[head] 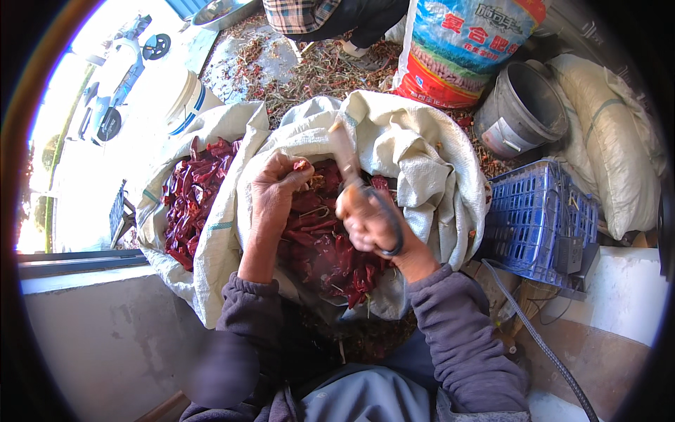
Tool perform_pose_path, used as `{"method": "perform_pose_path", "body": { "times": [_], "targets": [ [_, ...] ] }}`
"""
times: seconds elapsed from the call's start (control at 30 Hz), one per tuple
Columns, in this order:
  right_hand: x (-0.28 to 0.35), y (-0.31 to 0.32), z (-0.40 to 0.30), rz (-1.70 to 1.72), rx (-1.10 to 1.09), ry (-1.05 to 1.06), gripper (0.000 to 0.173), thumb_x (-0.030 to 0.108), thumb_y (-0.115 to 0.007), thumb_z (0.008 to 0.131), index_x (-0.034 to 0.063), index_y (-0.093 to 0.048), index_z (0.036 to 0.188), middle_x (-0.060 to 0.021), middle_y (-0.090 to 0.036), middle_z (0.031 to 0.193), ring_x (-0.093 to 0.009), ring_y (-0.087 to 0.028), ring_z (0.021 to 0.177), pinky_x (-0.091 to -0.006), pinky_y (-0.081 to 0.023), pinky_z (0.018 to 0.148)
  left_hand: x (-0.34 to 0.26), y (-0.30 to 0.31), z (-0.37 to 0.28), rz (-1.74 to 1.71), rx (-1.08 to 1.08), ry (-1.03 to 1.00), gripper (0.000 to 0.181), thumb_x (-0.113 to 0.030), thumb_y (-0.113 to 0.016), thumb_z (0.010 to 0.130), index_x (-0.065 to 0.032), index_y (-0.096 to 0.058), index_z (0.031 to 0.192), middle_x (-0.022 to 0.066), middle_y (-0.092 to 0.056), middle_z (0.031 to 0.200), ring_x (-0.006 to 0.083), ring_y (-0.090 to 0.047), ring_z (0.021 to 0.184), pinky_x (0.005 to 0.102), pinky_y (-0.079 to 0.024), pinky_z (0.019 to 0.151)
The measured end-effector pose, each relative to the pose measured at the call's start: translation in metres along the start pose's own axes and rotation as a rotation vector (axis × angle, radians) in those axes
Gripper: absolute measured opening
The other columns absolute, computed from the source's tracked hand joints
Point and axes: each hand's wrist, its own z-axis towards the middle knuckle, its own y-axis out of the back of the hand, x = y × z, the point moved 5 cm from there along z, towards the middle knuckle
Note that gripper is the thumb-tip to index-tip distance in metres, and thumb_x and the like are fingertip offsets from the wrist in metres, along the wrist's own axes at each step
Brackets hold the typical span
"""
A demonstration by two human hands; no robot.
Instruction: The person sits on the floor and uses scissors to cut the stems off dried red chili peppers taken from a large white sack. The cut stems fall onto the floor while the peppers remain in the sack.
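Note:
My left hand (274,182) pinches a small piece of dried red chili (301,165) between thumb and fingers. In my right hand (366,216) is a pair of scissors (348,161), its dark handle loop around the hand and its blades pointing up and away, blurred. Both hands are over an open white woven sack (448,153) with a rolled-back rim. Dark red dried chilies (321,253), some with pale stems, lie inside it. Against its left side stands a second woven sack (213,264) holding shiny red chili pods (198,195).
Stems and scraps (295,87) litter the floor ahead, near a seated person (343,21). To the right stand a printed fertilizer bag (464,53), a grey bucket (519,113), a blue plastic crate (527,216) and a stuffed sack (606,142). A white bucket (192,100) and scooter (116,79) are left.

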Motion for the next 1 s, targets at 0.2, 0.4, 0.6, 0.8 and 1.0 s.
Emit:
{"method": "perform_pose_path", "body": {
  "times": [0.2, 0.4, 0.6, 0.8, 1.0],
  "targets": [
    [0.051, 0.041, 0.004, 0.386, -0.236, 0.412, 0.08, 0.081, -0.049, 0.087, 0.0059, -0.064, 0.113, -0.0148, -0.069, 0.101, -0.019, -0.062, 0.067, -0.0343, -0.053, 0.066, -0.003, 0.016, 0.006, 0.286, -0.018, -0.075, 0.012, -0.006, -0.076, 0.084, -0.0043, -0.064, 0.085, 0.0022, -0.067, 0.086, 0.0101, -0.057, 0.072, 0.025, -0.046, 0.069],
    [0.046, 0.049, 0.001, 0.257, -0.278, 0.428, 0.075, 0.076, -0.052, 0.089, 0.0066, -0.068, 0.111, -0.0188, -0.072, 0.108, -0.02, -0.069, 0.074, -0.0344, -0.058, 0.071, 0.019, 0.014, -0.003, 0.985, 0.2, -0.073, 0.028, -0.023, -0.081, 0.077, -0.0021, -0.064, 0.086, 0.0176, -0.064, 0.083, 0.032, -0.065, 0.087, 0.042, -0.05, 0.079],
    [0.042, 0.046, 0.003, 0.082, -0.297, 0.396, 0.069, 0.07, -0.05, 0.095, 0.0055, -0.065, 0.113, -0.0174, -0.073, 0.105, -0.018, -0.069, 0.076, -0.0297, -0.057, 0.073, 0.052, 0.001, -0.01, 1.177, 0.514, -0.061, 0.04, -0.019, -0.085, 0.071, 0.0028, -0.058, 0.093, 0.0226, -0.066, 0.093, 0.042, -0.063, 0.091, 0.046, -0.049, 0.078],
    [0.041, 0.039, 0.0, -0.058, -0.337, 0.358, 0.059, 0.064, -0.057, 0.095, 0.0052, -0.066, 0.098, -0.0118, -0.071, 0.088, -0.011, -0.063, 0.069, -0.0261, -0.054, 0.066, 0.029, 0.007, -0.011, 0.995, 0.337, -0.054, 0.041, -0.012, -0.085, 0.068, -0.0006, -0.064, 0.101, 0.0189, -0.07, 0.092, 0.0358, -0.067, 0.09, 0.042, -0.052, 0.08],
    [0.046, 0.027, -0.005, -0.956, -0.475, 0.316, 0.071, 0.07, -0.059, 0.091, 0.0003, -0.061, 0.078, -0.0133, -0.059, 0.066, -0.025, -0.057, 0.063, -0.0369, -0.05, 0.065, 0.004, 0.02, -0.009, 0.797, 0.218, 0.001, 0.041, -0.009, -0.084, 0.069, -0.0039, -0.071, 0.108, 0.0071, -0.073, 0.094, 0.0173, -0.068, 0.089, 0.0321, -0.053, 0.085]
  ]
}}
